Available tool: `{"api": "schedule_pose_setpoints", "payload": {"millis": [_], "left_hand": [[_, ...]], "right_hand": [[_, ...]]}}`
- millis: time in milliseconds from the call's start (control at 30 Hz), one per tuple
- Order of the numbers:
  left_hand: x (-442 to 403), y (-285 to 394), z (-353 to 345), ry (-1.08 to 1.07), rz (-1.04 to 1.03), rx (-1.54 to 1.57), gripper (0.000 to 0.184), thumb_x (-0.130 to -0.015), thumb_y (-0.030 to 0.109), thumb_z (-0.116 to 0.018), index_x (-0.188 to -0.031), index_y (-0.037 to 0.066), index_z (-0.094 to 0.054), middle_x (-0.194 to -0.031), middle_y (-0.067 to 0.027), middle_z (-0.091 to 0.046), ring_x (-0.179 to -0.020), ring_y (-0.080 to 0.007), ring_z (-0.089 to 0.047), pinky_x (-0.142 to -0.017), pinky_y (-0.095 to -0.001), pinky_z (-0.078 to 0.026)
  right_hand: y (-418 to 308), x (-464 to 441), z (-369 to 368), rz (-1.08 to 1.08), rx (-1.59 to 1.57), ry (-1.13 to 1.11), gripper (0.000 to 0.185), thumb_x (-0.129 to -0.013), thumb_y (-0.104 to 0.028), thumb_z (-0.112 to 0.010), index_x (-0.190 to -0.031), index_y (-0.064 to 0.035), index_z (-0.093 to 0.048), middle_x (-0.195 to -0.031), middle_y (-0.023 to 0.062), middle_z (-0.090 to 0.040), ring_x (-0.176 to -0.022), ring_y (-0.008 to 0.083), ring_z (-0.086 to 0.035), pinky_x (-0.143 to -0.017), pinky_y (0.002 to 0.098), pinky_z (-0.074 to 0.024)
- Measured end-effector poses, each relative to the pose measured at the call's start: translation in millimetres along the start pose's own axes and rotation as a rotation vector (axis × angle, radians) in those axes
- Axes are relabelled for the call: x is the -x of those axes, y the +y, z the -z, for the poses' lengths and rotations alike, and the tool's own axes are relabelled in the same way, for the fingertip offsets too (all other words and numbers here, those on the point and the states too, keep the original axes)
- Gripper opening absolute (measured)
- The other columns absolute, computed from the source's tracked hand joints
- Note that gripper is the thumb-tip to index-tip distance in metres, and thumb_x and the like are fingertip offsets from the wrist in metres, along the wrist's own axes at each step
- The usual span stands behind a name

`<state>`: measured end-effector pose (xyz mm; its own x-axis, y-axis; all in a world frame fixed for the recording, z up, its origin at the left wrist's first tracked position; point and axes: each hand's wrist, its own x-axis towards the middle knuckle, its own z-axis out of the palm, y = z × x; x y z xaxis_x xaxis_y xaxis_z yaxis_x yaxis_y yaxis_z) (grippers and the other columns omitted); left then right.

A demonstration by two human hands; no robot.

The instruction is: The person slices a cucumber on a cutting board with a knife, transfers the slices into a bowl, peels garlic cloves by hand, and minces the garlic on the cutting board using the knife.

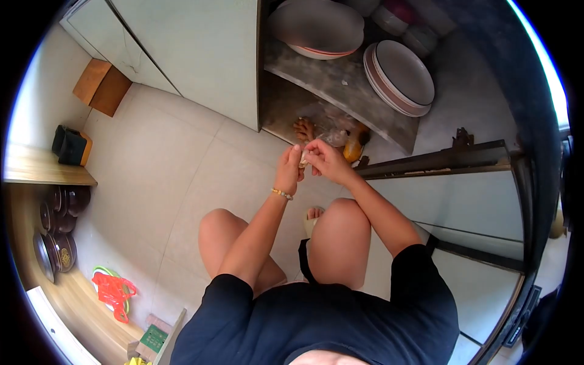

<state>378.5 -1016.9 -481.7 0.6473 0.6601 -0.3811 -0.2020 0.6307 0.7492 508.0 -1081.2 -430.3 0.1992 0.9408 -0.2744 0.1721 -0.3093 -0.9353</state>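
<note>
A small off-white piece (303, 160), partly covered, sits in the grip of the left hand (288, 171) and right hand (328, 160); its full shape and tilt are hidden.

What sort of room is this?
Probably a home kitchen or its storage corner: stacked plates sit on a cupboard shelf, and brown pots stand on wood-toned shelving across the floor.
</note>
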Motion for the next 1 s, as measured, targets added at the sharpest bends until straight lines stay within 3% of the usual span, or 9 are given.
{"api": "schedule_pose_setpoints", "payload": {"millis": [67, 200, 233, 333, 433, 633, 833, 933, 1000], "left_hand": [[6, 1, -1, 0.056, 0.016, 0.006, 0.034, -0.097, 0.039, -0.042, -0.091, 0.008, -0.055, -0.067, 0.0009, -0.051, -0.046, -0.0054, -0.04, -0.036, -0.0189, -0.026], [10, 8, -3, 0.125, 0.036, 0.038, 0.037, -0.097, 0.039, -0.042, -0.086, 0.007, -0.057, -0.065, 0.0009, -0.051, -0.046, -0.0059, -0.039, -0.036, -0.0199, -0.026], [10, 9, -3, 0.128, 0.048, 0.041, 0.039, -0.097, 0.039, -0.042, -0.085, 0.006, -0.058, -0.065, 0.0007, -0.052, -0.046, -0.0064, -0.04, -0.036, -0.0206, -0.027], [-8, -19, 15, 0.217, -0.392, -0.414, 0.042, -0.097, 0.037, -0.044, -0.081, 0.002, -0.06, -0.065, -0.0026, -0.056, -0.047, -0.0085, -0.046, -0.036, -0.0236, -0.032], [5, -5, 4, 0.243, -0.451, -0.621, 0.045, -0.096, 0.037, -0.046, -0.077, -0.001, -0.062, -0.063, -0.0058, -0.059, -0.047, -0.0106, -0.051, -0.037, -0.0264, -0.038], [19, 11, -4, 0.162, -0.062, -0.609, 0.041, -0.095, 0.034, -0.049, -0.077, -0.001, -0.063, -0.056, -0.0048, -0.057, -0.042, -0.011, -0.052, -0.037, -0.0253, -0.04], [7, 3, -1, 0.093, -0.039, -0.651, 0.04, -0.094, 0.035, -0.049, -0.082, 0.0, -0.063, -0.061, -0.0045, -0.06, -0.046, -0.01, -0.054, -0.037, -0.0244, -0.041], [3, 10, 0, -0.014, 0.008, -0.548, 0.032, -0.089, 0.033, -0.06, -0.086, 0.001, -0.062, -0.066, -0.0032, -0.061, -0.051, -0.0084, -0.055, -0.039, -0.0237, -0.042], [0, 9, 3, -0.102, -0.164, -0.707, 0.028, -0.083, 0.028, -0.069, -0.087, 0.001, -0.062, -0.068, -0.0025, -0.061, -0.053, -0.0074, -0.055, -0.041, -0.0228, -0.042]], "right_hand": [[9, 2, -10, 0.166, 0.076, 0.048, 0.014, -0.09, -0.011, -0.055, -0.1, -0.0032, -0.051, -0.076, 0.0022, -0.055, -0.057, 0.0076, -0.054, -0.047, 0.024, -0.0423], [12, -7, -2, -0.112, -0.422, -0.066, 0.017, -0.092, -0.015, -0.052, -0.105, -0.0053, -0.049, -0.08, 0.0028, -0.058, -0.061, 0.0068, -0.051, -0.048, 0.0224, -0.0407], [11, -7, -4, -0.112, -0.364, -0.061, 0.018, -0.09, -0.016, -0.053, -0.105, -0.005, -0.049, -0.077, 0.003, -0.056, -0.058, 0.0069, -0.05, -0.046, 0.0225, -0.0398], [-6, -1, -13, -0.127, -0.18, -0.053, 0.022, -0.087, -0.018, -0.056, -0.102, -0.0044, -0.047, -0.071, 0.0034, -0.054, -0.051, 0.0074, -0.048, -0.041, 0.0229, -0.0378], [-15, 3, -14, -0.188, -0.073, -0.08, 0.025, -0.085, -0.019, -0.058, -0.101, -0.0045, -0.045, -0.069, 0.0035, -0.053, -0.049, 0.0076, -0.047, -0.038, 0.0234, -0.0365], [-1, 3, -13, -0.364, -0.205, -0.121, 0.02, -0.084, -0.015, -0.055, -0.098, -0.0046, -0.045, -0.067, 0.0043, -0.051, -0.047, 0.0074, -0.044, -0.036, 0.0232, -0.0331], [8, -2, -12, -0.5, -0.307, -0.045, 0.012, -0.087, -0.012, -0.049, -0.098, -0.008, -0.046, -0.064, 0.0022, -0.046, -0.045, 0.0063, -0.037, -0.034, 0.0219, -0.0253], [15, -4, -4, -0.488, -0.43, -0.002, 0.008, -0.091, -0.015, -0.05, -0.096, -0.0107, -0.047, -0.065, 0.0013, -0.046, -0.044, 0.0054, -0.035, -0.034, 0.0214, -0.0234], [17, -2, 2, -0.491, -0.531, 0.016, 0.009, -0.093, -0.019, -0.051, -0.093, -0.0119, -0.047, -0.065, 0.001, -0.047, -0.043, 0.0048, -0.034, -0.034, 0.0209, -0.0233]]}}
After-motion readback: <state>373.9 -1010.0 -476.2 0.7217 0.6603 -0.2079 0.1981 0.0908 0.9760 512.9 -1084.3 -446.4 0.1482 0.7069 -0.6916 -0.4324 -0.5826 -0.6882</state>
